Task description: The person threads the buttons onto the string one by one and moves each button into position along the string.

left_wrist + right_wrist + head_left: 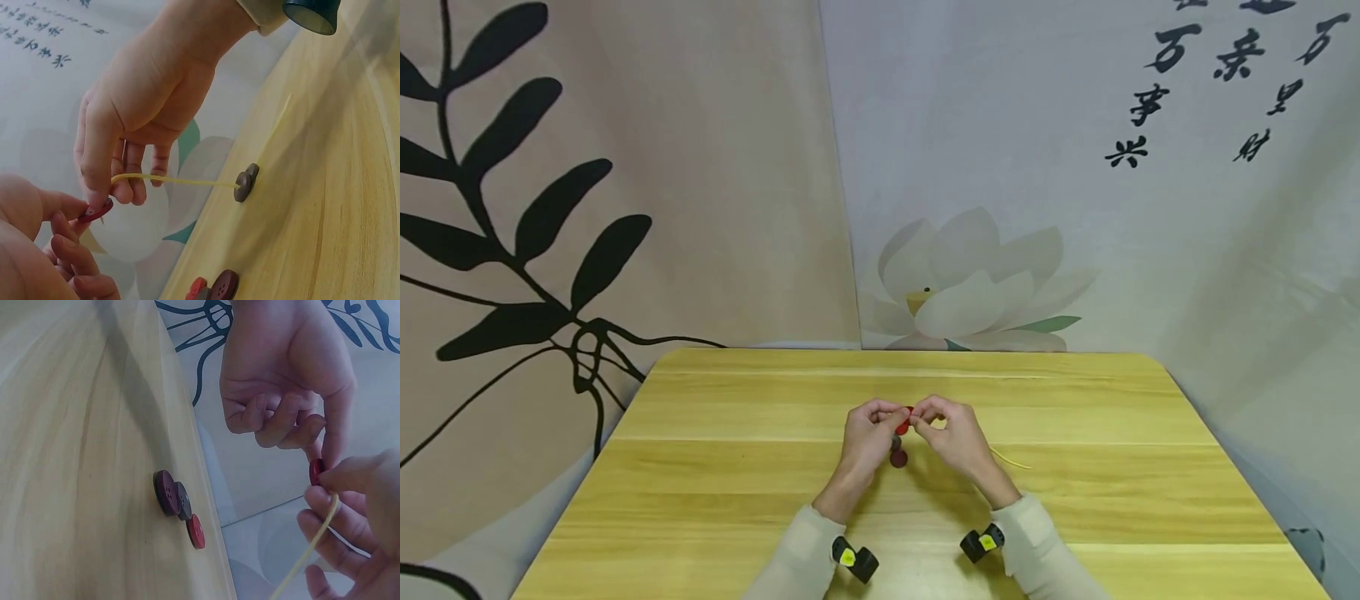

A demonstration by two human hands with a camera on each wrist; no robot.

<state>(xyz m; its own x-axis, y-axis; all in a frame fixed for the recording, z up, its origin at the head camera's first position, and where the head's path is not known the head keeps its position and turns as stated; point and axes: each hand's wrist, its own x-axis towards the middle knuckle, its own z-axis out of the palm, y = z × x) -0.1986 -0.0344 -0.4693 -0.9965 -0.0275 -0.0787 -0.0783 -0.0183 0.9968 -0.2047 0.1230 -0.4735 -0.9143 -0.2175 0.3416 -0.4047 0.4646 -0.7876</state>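
A: Left hand?
B: Thumb and index are pinching the red button. Other fingers are curling in.

A: Right hand?
B: Gripping too. Thumb and fingers are pinching the cord right against that button. Can't tell if the cord is passing through its holes; fingertips are covering that.

A: Where's the button?
B: Being held above the table, about midway between the left and right edges. Both hands are meeting on it.

A: Cord run?
B: Yellow. It's leaving the right fingers, running through two brown buttons that are sitting together. Tail is pointing toward the table's right edge, ending well short of it. Can't tell if the brown pair is touching wood.

A: Loose parts?
B: Three are lying in a row between the hands. Second red button is sitting closest to the far edge, then the grey button, then the maroon button closest to the near edge. Touching or overlapping, can't tell which.

A: Anything else?
B: Left camera and right camera are riding on the wrists. Lotus print is hanging beyond the far edge.
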